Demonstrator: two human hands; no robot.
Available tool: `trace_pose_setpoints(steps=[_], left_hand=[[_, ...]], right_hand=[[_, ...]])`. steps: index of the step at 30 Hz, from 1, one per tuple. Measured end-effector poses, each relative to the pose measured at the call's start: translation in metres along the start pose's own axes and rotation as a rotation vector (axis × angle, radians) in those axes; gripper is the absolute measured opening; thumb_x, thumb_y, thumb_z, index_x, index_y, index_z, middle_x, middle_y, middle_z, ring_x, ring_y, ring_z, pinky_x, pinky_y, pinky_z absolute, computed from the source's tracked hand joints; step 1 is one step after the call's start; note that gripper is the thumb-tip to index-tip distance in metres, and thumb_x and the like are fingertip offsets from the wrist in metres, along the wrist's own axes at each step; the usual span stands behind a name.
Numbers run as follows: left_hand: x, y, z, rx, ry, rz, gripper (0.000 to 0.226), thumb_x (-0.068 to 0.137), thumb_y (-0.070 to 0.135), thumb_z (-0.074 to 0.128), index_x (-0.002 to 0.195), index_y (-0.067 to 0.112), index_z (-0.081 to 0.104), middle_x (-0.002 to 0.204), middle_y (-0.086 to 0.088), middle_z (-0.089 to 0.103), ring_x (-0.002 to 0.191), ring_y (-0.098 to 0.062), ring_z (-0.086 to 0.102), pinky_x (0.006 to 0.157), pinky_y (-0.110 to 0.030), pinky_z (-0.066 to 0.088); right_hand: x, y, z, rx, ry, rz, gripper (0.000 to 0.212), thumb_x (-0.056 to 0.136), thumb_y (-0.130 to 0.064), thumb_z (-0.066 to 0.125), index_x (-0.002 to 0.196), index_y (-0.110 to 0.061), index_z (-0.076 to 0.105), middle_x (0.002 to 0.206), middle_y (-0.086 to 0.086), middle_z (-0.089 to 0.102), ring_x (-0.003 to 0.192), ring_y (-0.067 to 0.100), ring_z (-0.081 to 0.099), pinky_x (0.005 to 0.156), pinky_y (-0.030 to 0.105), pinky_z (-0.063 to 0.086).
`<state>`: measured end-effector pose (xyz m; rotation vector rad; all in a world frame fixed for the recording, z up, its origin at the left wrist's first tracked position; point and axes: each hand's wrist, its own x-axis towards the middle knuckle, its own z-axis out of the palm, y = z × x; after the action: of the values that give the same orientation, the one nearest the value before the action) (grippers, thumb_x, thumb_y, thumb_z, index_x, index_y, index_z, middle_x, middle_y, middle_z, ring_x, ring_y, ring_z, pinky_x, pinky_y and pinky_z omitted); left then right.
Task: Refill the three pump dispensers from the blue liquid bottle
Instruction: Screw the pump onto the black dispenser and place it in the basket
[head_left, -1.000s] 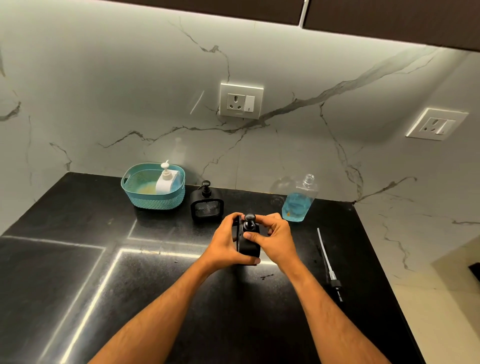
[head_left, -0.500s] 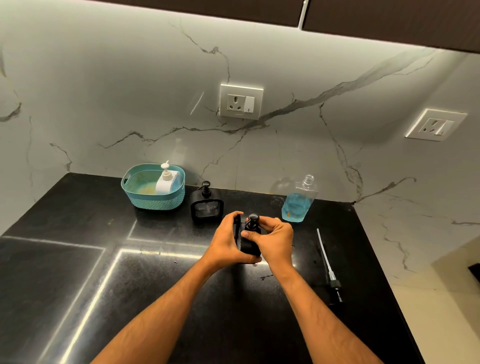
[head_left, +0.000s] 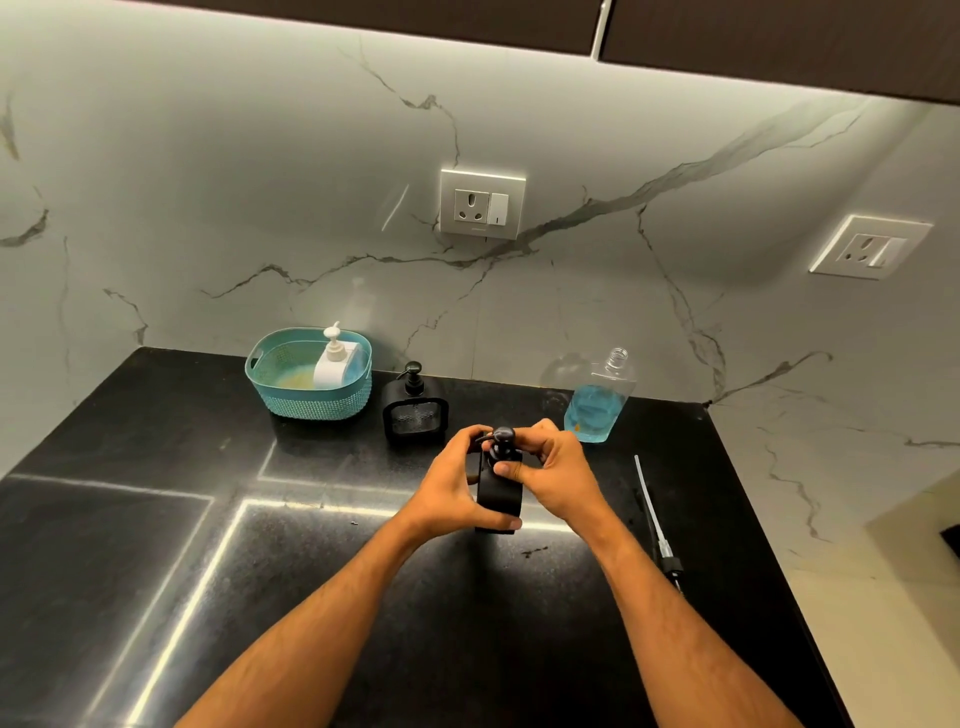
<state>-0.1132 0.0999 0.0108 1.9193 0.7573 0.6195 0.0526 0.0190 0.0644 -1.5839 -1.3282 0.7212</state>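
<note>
A black pump dispenser (head_left: 497, 499) stands on the black counter (head_left: 156, 467) in the middle. My left hand (head_left: 449, 488) grips its body from the left. My right hand (head_left: 550, 475) pinches its black pump head (head_left: 502, 441) with thumb and fingers. A second black dispenser (head_left: 414, 410) stands behind, near the wall. A white pump dispenser (head_left: 335, 364) sits inside a teal basket (head_left: 306, 402). The clear bottle with blue liquid (head_left: 597, 402) stands uncapped at the back right, about half full.
A loose pump with its long white tube (head_left: 655, 519) lies on the counter to the right of my hands. The counter's right edge runs just beyond it. Two wall sockets (head_left: 482, 203) sit on the marble backsplash.
My right hand has turned around the pump head, its fingers shifting from the front to the right side. The left hand and the dispenser stay in place.
</note>
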Motion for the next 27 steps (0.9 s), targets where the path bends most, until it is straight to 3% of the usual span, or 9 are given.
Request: trace_pose_setpoints(steps=[8, 12, 16, 22, 25, 27], left_hand=[[0.002, 0.004, 0.007, 0.014, 0.103, 0.013, 0.111, 0.048, 0.039, 0.103, 0.141, 0.025, 0.043, 0.133, 0.015, 0.055, 0.124, -0.003, 0.056, 0.1, -0.036, 0.057], [0.003, 0.003, 0.01, 0.019, 0.13, 0.005, 0.107, 0.048, 0.035, 0.102, 0.138, 0.026, 0.046, 0.13, 0.015, 0.056, 0.122, -0.005, 0.058, 0.098, -0.038, 0.058], [0.002, 0.003, 0.011, 0.022, 0.141, 0.011, 0.103, 0.048, 0.032, 0.101, 0.136, 0.028, 0.047, 0.129, 0.014, 0.056, 0.12, -0.004, 0.059, 0.097, -0.036, 0.059], [0.001, 0.003, 0.002, 0.025, 0.137, 0.013, 0.105, 0.049, 0.036, 0.102, 0.138, 0.028, 0.045, 0.132, 0.012, 0.055, 0.122, -0.005, 0.057, 0.1, -0.036, 0.057], [-0.002, 0.002, -0.004, 0.013, 0.091, 0.001, 0.111, 0.049, 0.042, 0.102, 0.142, 0.032, 0.043, 0.137, 0.013, 0.054, 0.128, -0.007, 0.055, 0.103, -0.04, 0.056], [-0.004, 0.002, -0.008, 0.007, 0.074, 0.0, 0.115, 0.048, 0.046, 0.103, 0.144, 0.032, 0.041, 0.14, 0.013, 0.053, 0.132, -0.009, 0.053, 0.105, -0.043, 0.055]], right_hand=[[-0.007, 0.001, 0.026, 0.069, 0.311, 0.015, 0.056, 0.066, -0.005, 0.092, 0.095, -0.05, 0.074, 0.083, -0.016, 0.066, 0.09, 0.021, 0.07, 0.083, 0.035, 0.061], [-0.009, -0.001, 0.036, 0.035, 0.408, 0.034, 0.045, 0.064, -0.004, 0.093, 0.101, -0.025, 0.08, 0.082, -0.012, 0.066, 0.084, 0.018, 0.07, 0.079, 0.036, 0.062], [-0.01, -0.002, 0.045, 0.039, 0.49, 0.049, 0.048, 0.063, -0.005, 0.094, 0.105, -0.023, 0.079, 0.088, -0.01, 0.069, 0.086, 0.013, 0.072, 0.079, 0.031, 0.062], [-0.011, -0.002, 0.043, 0.011, 0.417, -0.041, 0.048, 0.069, -0.012, 0.093, 0.11, -0.032, 0.075, 0.093, -0.002, 0.065, 0.088, 0.011, 0.068, 0.08, 0.023, 0.058], [-0.011, 0.0, 0.035, -0.009, 0.336, -0.077, 0.054, 0.069, -0.017, 0.093, 0.113, -0.039, 0.071, 0.105, -0.001, 0.06, 0.101, 0.009, 0.062, 0.085, 0.019, 0.052], [-0.01, 0.003, 0.031, -0.027, 0.269, -0.086, 0.066, 0.067, -0.026, 0.093, 0.127, -0.037, 0.067, 0.117, -0.005, 0.059, 0.113, 0.011, 0.058, 0.092, 0.023, 0.052]])
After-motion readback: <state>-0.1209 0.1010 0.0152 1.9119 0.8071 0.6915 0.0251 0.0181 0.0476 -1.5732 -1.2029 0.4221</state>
